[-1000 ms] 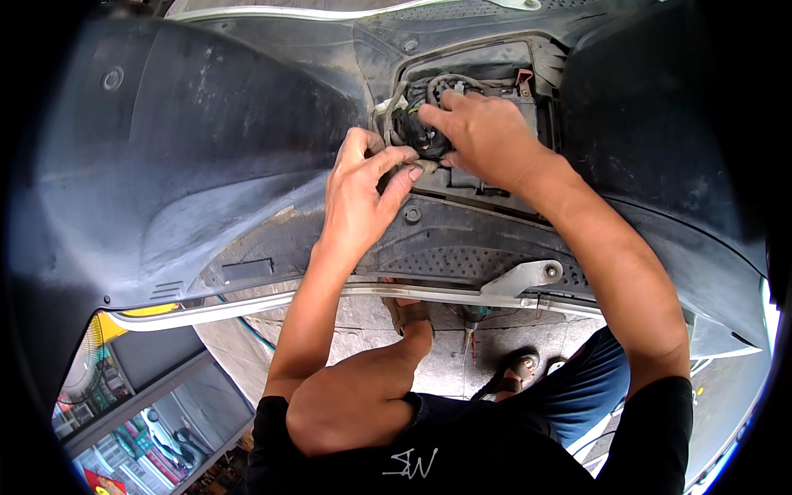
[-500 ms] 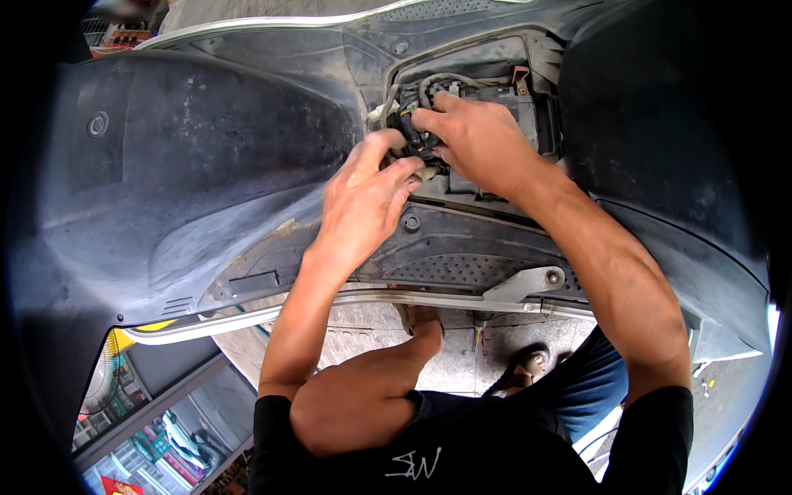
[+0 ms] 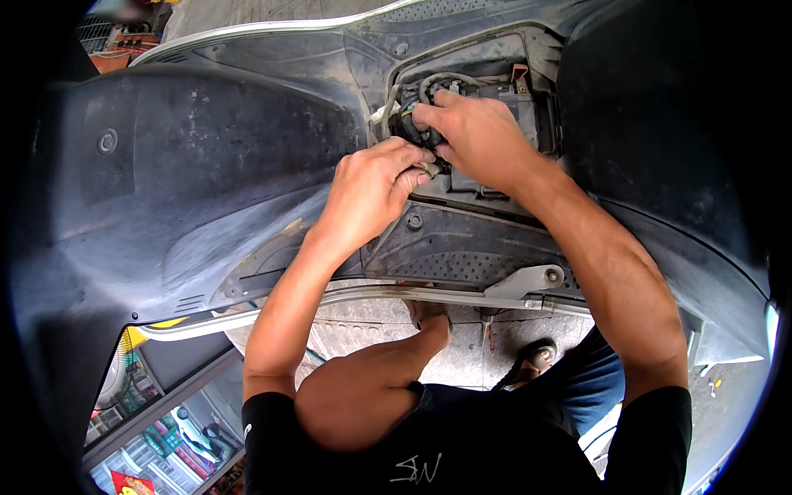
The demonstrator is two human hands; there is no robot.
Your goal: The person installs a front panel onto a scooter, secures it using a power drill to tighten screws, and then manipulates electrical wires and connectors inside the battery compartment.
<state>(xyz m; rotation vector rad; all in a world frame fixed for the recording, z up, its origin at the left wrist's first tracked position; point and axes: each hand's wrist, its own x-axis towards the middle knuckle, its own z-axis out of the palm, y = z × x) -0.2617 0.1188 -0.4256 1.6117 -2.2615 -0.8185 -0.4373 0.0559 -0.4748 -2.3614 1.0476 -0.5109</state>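
Note:
Both my hands reach into an open compartment in the footboard of a scooter. My left hand [image 3: 371, 181] is closed, with thumb and forefinger pinching a small pale connector [image 3: 430, 168] at the compartment's near left corner. Just to the right, my right hand [image 3: 481, 134] curls its fingers round a bundle of black wires [image 3: 410, 125]; its fingertips are partly hidden. Beneath and beyond that hand lies a dark, boxy battery [image 3: 518, 103], mostly covered. A grey cable [image 3: 450, 78] loops along the compartment's far side.
Dark plastic body panels rise at left [image 3: 223, 132] and right [image 3: 652, 99]. A metal footpeg [image 3: 528, 282] juts from the near edge of the footboard [image 3: 454, 239]. Below, a tool with a thin shaft [image 3: 487, 330] stands on the paving by my feet.
My left hand's fingers have come together and closed on the pale connector, moving slightly right. My right hand stays almost in place on the wires. The view has shifted a little.

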